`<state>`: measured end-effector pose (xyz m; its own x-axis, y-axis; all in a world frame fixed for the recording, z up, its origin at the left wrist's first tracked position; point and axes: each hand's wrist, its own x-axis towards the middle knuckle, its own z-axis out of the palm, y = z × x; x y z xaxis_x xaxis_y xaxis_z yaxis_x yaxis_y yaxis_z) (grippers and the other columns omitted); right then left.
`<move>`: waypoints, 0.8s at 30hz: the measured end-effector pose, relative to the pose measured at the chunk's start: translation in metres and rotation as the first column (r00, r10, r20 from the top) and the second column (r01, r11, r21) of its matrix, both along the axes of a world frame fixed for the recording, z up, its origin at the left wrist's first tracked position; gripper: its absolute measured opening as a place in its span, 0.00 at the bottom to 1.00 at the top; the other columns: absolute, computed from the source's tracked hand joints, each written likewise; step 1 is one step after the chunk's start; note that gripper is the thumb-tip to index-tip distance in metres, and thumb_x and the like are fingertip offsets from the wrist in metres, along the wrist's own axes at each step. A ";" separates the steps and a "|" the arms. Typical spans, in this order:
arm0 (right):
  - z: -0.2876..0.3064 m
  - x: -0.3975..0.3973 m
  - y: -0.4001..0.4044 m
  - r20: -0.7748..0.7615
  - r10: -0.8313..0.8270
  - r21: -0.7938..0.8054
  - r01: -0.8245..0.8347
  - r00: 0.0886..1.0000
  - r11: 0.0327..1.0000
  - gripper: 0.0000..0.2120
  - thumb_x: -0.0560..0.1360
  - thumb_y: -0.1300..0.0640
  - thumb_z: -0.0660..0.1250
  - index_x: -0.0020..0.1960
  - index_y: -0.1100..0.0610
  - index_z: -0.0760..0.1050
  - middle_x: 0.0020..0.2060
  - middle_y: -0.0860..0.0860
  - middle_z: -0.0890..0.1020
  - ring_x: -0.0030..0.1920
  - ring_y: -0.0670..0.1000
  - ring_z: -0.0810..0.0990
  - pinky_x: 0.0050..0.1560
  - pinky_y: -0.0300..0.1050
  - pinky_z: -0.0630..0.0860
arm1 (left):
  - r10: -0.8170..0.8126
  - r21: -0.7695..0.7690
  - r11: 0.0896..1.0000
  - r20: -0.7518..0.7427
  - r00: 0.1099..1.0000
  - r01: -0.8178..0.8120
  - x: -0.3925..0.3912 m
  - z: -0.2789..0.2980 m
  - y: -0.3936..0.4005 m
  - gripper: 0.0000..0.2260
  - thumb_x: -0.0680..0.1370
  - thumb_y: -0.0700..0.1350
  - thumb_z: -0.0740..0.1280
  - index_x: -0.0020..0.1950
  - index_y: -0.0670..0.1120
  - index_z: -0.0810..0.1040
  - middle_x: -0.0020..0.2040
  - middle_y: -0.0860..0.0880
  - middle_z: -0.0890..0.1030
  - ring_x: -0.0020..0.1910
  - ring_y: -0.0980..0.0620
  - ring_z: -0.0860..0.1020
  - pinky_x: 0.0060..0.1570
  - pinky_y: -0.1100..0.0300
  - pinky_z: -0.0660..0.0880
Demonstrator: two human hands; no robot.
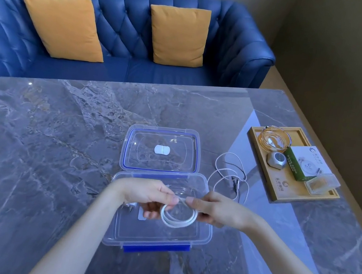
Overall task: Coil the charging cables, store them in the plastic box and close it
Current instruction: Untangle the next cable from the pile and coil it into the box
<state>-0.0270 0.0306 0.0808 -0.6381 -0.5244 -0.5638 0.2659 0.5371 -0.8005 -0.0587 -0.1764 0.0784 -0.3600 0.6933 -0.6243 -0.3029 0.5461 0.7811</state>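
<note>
A clear plastic box (205,232) with a blue clasp stands open on the marble table, right in front of me. Its lid (194,138), edged with a blue seal, lies flat just behind it. Over the box both hands hold a white charging cable (177,220) wound into a small loop. My left hand (148,195) pinches the loop at its left side, and my right hand (214,209) grips its right side. A second white cable (228,175) lies loose and uncoiled on the table to the right of the box. A white plug sits under my left hand, partly hidden.
A wooden tray (280,193) at the right table edge carries a glass ashtray (274,138), a small metal object, a green-and-white carton and a clear little box. A blue sofa (124,37) with two orange cushions stands beyond the table's far edge.
</note>
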 end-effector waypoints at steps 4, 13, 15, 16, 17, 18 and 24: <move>-0.020 0.005 0.006 0.088 -0.205 -0.161 0.217 0.975 0.963 0.18 0.79 0.52 0.57 0.32 0.55 0.67 0.23 0.48 0.63 0.25 0.48 0.57 0.29 0.42 0.54 | 0.266 -0.012 0.963 -0.095 0.959 -0.268 -0.002 -0.024 0.007 0.13 0.77 0.52 0.63 0.35 0.47 0.74 0.26 0.52 0.71 0.23 0.56 0.71 0.25 0.68 0.69; -0.085 0.027 -0.025 -0.003 -0.662 -0.040 0.661 0.749 0.749 0.08 0.77 0.63 0.61 0.39 0.57 0.68 0.33 0.52 0.79 0.35 0.48 0.82 0.32 0.30 0.72 | 0.819 -0.025 0.572 0.054 0.571 -0.820 0.017 -0.077 0.018 0.03 0.76 0.42 0.65 0.47 0.44 0.77 0.34 0.48 0.76 0.31 0.53 0.75 0.34 0.62 0.72; -0.096 0.027 -0.036 0.013 -0.716 -0.001 0.716 0.698 0.698 0.09 0.76 0.64 0.60 0.38 0.57 0.67 0.37 0.56 0.79 0.29 0.40 0.80 0.28 0.28 0.70 | 0.821 -0.086 0.568 -0.013 0.571 -0.819 0.021 -0.086 0.023 0.04 0.76 0.41 0.65 0.47 0.43 0.77 0.37 0.47 0.77 0.35 0.52 0.76 0.34 0.61 0.74; -0.101 0.025 -0.039 0.022 -0.734 0.025 0.734 0.679 0.679 0.09 0.76 0.65 0.60 0.38 0.58 0.67 0.38 0.58 0.78 0.26 0.39 0.78 0.26 0.27 0.69 | 0.803 -0.110 0.587 -0.050 0.594 -0.802 0.024 -0.091 0.025 0.04 0.76 0.41 0.64 0.49 0.42 0.77 0.38 0.46 0.78 0.36 0.51 0.78 0.33 0.62 0.76; -0.106 0.023 -0.042 0.025 -0.756 0.052 0.754 0.654 0.654 0.10 0.76 0.65 0.59 0.37 0.57 0.66 0.39 0.60 0.78 0.25 0.41 0.78 0.25 0.28 0.69 | 0.780 -0.127 0.608 -0.085 0.620 -0.783 0.025 -0.095 0.027 0.05 0.76 0.40 0.64 0.50 0.41 0.77 0.40 0.46 0.79 0.37 0.51 0.79 0.33 0.63 0.77; -0.110 0.021 -0.045 0.011 -0.769 0.088 0.766 0.639 0.637 0.11 0.76 0.65 0.59 0.36 0.57 0.66 0.40 0.61 0.78 0.27 0.45 0.78 0.27 0.31 0.70 | 0.759 -0.138 0.626 -0.118 0.640 -0.768 0.027 -0.099 0.030 0.06 0.76 0.40 0.64 0.51 0.40 0.77 0.41 0.45 0.80 0.38 0.50 0.80 0.34 0.63 0.78; -0.118 0.006 -0.056 -0.154 -0.718 0.320 0.721 0.679 0.614 0.05 0.78 0.62 0.56 0.43 0.60 0.66 0.46 0.61 0.77 0.47 0.57 0.75 0.41 0.40 0.63 | 0.629 -0.187 0.703 -0.287 0.722 -0.687 0.027 -0.114 0.042 0.12 0.74 0.43 0.67 0.55 0.40 0.78 0.46 0.43 0.83 0.44 0.45 0.81 0.51 0.50 0.79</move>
